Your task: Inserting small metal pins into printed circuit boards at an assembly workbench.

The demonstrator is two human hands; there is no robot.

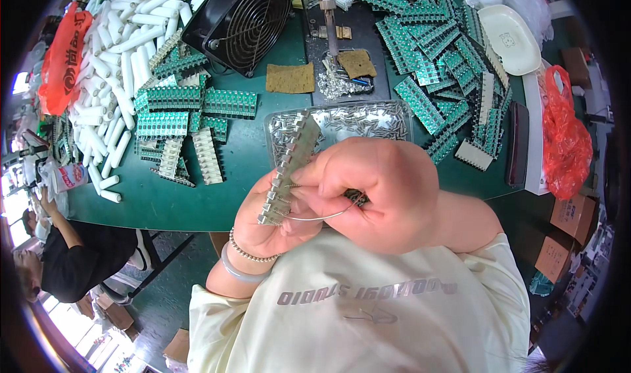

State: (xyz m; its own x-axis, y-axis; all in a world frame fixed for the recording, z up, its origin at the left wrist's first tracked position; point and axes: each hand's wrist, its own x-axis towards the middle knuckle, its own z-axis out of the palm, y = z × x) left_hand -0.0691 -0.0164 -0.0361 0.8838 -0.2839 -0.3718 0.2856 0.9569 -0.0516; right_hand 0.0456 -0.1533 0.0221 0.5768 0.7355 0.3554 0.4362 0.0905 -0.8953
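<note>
My left hand (259, 218) is closed around a circuit board strip (294, 163), held tilted on edge above the table's front edge. Small silvery metal parts line the strip's left side. Close against it, my right hand (394, 189) is curled shut, its fingertips beside the strip. A thin, curved silvery wire (328, 216) runs from the right hand's grip to the lower part of the strip. Something dark and patterned shows within the right hand's curl, too hidden to name. Just beyond the hands stands a clear tray (271, 133) full of small metal pieces.
Green circuit board strips (171, 100) lie piled left, with more boards (420, 51) at right. White tubes (118, 64) heap at far left. A black fan (246, 28) and upright soldering tool (330, 24) stand behind the tray. Another person (72, 255) sits at left.
</note>
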